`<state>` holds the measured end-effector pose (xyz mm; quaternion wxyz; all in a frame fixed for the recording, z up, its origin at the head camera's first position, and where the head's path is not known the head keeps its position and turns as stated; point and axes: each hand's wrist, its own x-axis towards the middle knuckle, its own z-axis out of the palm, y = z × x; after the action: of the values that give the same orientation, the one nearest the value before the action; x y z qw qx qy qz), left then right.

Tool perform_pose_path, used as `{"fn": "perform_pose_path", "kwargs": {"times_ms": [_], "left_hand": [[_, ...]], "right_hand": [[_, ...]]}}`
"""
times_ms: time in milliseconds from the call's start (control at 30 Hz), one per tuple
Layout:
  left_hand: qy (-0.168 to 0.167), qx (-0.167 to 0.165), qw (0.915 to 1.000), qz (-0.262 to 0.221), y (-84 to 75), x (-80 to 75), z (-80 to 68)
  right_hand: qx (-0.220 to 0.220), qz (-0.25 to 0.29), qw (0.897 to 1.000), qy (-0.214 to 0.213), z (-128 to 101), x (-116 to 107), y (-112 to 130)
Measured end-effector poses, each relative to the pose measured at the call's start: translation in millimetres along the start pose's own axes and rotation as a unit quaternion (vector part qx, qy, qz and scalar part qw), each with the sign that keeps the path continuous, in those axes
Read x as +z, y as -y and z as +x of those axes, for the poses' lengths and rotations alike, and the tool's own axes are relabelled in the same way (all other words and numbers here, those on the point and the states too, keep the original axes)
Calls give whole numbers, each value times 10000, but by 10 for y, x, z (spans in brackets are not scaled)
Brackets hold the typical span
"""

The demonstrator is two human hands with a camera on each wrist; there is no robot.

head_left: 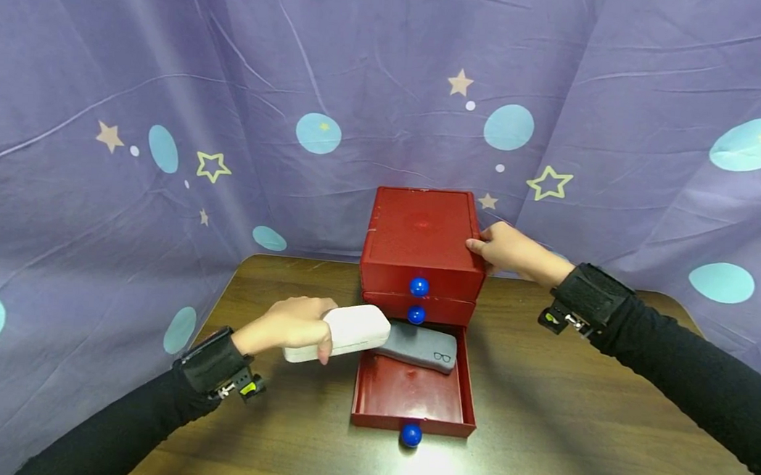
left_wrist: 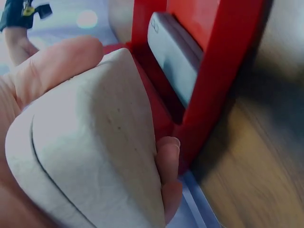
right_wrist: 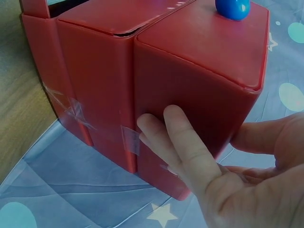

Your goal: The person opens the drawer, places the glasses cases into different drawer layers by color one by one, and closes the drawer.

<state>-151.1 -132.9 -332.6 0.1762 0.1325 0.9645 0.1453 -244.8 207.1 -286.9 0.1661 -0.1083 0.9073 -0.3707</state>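
Observation:
My left hand [head_left: 298, 325] grips a white glasses case [head_left: 357, 328], thumb on one side and fingers on the other. The case is at the left edge of the pulled-out bottom drawer [head_left: 412, 392] of a red drawer unit [head_left: 423, 229]. Inside that drawer, towards the back, lies a grey glasses case [head_left: 416, 345] with a small glasses print; its left end is hidden behind the white case. My right hand [head_left: 507, 249] rests on the unit's upper right side, thumb on the top edge. The right wrist view shows its fingers [right_wrist: 190, 147] extended along the red side wall.
Blue ball knobs [head_left: 419, 287] mark the drawer fronts; the upper two drawers are closed. The unit stands on a brown wooden table [head_left: 554, 393]. Close behind it hangs a purple curtain [head_left: 391, 64] with stars and blue ovals. Clear tape [right_wrist: 129, 140] crosses the unit's side.

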Motion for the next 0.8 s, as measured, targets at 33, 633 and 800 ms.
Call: {"fn": "perform_pose_path", "kwargs": {"times_ms": [33, 633, 800], "left_hand": [[30, 71, 10000, 23, -38, 9, -1], [424, 846, 9947, 404, -559, 293, 138], [557, 1006, 9921, 493, -674, 385, 174]], "right_hand": [[-4, 6, 10000, 0, 0, 1, -2], [36, -81, 9999, -92, -3, 2, -12], [26, -45, 9999, -97, -10, 5, -7]]}}
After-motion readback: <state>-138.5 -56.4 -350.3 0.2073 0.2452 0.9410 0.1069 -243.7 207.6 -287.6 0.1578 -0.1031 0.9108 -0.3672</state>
